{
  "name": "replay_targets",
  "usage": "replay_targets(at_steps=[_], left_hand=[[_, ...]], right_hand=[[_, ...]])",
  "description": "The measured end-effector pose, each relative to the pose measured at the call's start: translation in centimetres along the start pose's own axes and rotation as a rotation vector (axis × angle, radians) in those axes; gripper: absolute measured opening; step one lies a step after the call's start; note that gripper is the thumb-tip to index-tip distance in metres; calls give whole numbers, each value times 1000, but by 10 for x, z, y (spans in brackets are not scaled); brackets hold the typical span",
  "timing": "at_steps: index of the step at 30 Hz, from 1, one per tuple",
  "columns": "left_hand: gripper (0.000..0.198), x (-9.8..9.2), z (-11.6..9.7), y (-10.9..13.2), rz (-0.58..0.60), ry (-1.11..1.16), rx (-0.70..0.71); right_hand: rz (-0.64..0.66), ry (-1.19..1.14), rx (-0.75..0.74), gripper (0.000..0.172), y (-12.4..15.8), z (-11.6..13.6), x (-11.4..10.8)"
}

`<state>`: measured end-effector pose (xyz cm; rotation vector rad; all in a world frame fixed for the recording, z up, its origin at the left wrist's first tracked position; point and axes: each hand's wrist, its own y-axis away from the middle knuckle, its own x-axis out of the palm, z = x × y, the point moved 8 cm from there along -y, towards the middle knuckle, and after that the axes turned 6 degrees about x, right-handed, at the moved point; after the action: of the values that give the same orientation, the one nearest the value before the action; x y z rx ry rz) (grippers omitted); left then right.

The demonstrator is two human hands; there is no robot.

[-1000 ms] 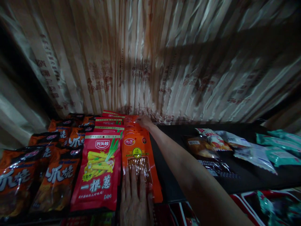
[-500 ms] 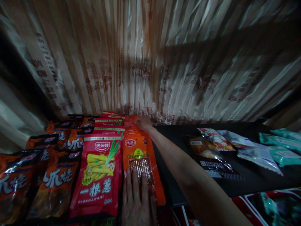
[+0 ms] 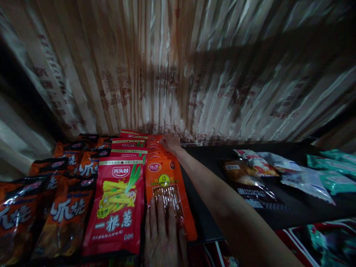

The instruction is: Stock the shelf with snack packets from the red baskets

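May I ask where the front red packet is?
The front red packet is left of centre in the head view, beside the orange packet under the left hand.

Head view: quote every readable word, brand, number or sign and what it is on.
"光头娃": logo on the front red bag.
"一根葱": large lettering on the same bag.
"爪烧": on an orange-and-black bag at the left.
Too small or blurred: the red bag's smaller print, print on the orange bag under the left hand, the striped sheet and the bags at right.
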<state>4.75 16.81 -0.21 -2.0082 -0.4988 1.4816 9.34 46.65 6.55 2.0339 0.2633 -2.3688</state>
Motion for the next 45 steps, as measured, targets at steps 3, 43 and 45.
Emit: replay_targets(at_steps=[3, 43, 45], left_hand=[[51, 0, 0, 0, -8, 13, -18], [73, 4, -1, 3, -61, 17, 41], [72, 5, 0, 3, -48, 15, 33]], right_hand=[[37, -46, 22, 29, -5, -5, 2], [-4, -41, 38, 22, -11, 12, 8], [-9, -36, 51, 23, -13, 10, 8]])
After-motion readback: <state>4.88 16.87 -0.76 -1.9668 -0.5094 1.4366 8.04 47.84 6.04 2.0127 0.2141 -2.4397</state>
